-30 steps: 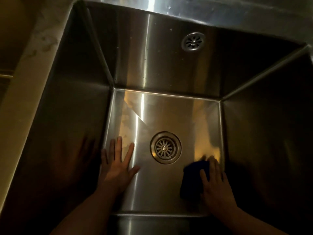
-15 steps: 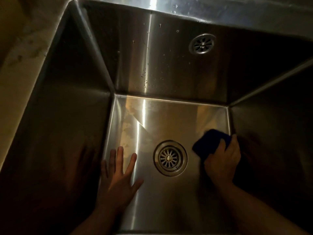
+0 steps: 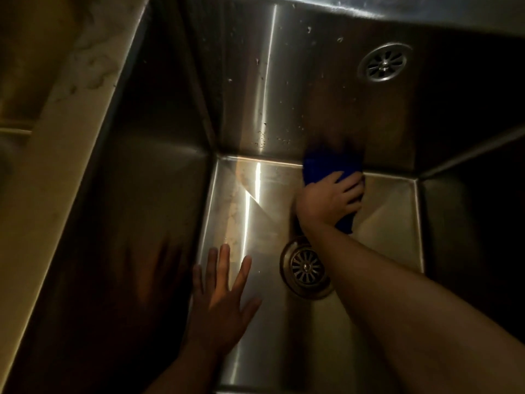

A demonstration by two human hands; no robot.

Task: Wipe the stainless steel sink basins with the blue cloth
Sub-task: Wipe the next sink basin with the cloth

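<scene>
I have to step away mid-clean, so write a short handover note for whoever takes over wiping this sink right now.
Right hand: pressing the blue cloth into the seam where the basin floor meets the back wall.
Left hand: flat, fingers spread, empty, braced on the floor by the left wall.
Drain: partly covered by the right forearm. Overflow grille sits high on the back wall.
Done: cannot judge how much of the floor has been wiped.
Left: the back wall shows droplets and specks, and a dull patch marks the floor's left side.
</scene>
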